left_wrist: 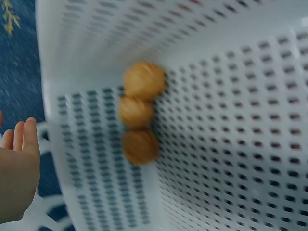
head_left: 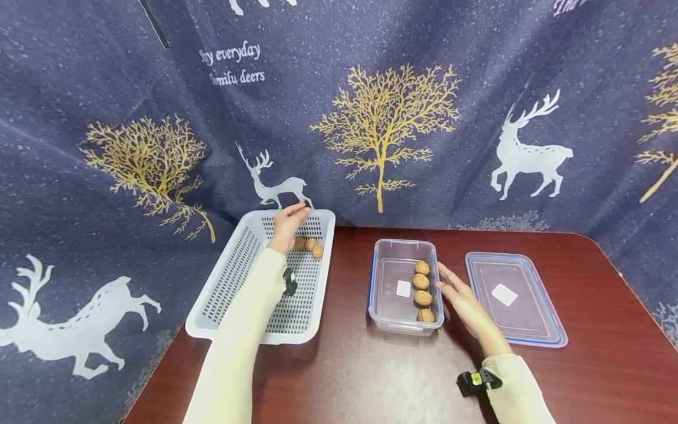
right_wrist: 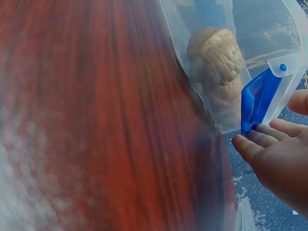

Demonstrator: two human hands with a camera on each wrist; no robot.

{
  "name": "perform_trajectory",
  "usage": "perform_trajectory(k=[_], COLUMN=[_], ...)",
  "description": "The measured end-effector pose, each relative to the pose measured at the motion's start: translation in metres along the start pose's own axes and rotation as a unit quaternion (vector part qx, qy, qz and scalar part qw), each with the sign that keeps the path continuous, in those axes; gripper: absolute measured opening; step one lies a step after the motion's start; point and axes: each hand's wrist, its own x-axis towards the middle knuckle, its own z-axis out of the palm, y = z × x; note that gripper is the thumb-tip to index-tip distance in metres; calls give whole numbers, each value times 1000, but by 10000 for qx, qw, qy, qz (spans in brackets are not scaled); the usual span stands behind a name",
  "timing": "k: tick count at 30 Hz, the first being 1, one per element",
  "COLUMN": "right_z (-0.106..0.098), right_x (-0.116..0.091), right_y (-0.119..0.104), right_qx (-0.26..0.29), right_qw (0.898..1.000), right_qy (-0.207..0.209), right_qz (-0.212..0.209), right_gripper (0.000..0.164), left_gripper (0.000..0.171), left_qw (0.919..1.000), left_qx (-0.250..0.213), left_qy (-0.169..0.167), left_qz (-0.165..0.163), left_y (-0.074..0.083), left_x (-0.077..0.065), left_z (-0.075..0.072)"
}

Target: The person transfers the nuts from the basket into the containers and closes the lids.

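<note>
Over the far end of a white perforated plastic basket (head_left: 324, 282) my left hand (head_left: 288, 227) hovers with fingers extended, and I see nothing held in it. Three walnuts (left_wrist: 137, 111) lie in a row in the basket near that hand. To the right stands a clear plastic food container (head_left: 392, 268), uncovered, with several walnuts (head_left: 421, 282) lined up along its right side. My right hand (head_left: 466, 303) is at the container's right wall, its straight fingertips at the blue locking clip (right_wrist: 260, 98) in the right wrist view.
A clear rectangular lid (head_left: 529, 288) with a blue seal and a white label lies flat on the reddish-brown table (head_left: 365, 377), right of the container. Behind the table hangs a dark blue cloth (head_left: 424, 212) printed with deer and trees.
</note>
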Motion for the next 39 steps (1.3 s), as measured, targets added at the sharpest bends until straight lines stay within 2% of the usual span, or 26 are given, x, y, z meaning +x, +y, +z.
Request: perform_trajectory(k=[7,21,26,34,39], right_z=[0,0,-1,0,0], right_x=[1,1,0,0,0], right_y=[0,-1,0,1,2], right_qx=[-24,-152,-252,-75,-67], right_qw=[10000,9999,9997,10000,10000], right_qy=[-3,13,33,42,56], right_qz=[-37,38,62,51,16], right_gripper=[55,55,56,56,56], left_gripper=[38,36,36,37,39], left_qw=[9989,9939,9912,9869,9842], left_qx=[-207,357,610,656,914], left_qy=[405,980,1057,1076,1024], left_qz=[-143,-367,-519,-1009,-1120], left_y=[-16,-41,-49,-56,-60], left_x=[4,5,5,2,4], left_z=[-18,-34,-36,-35,-34])
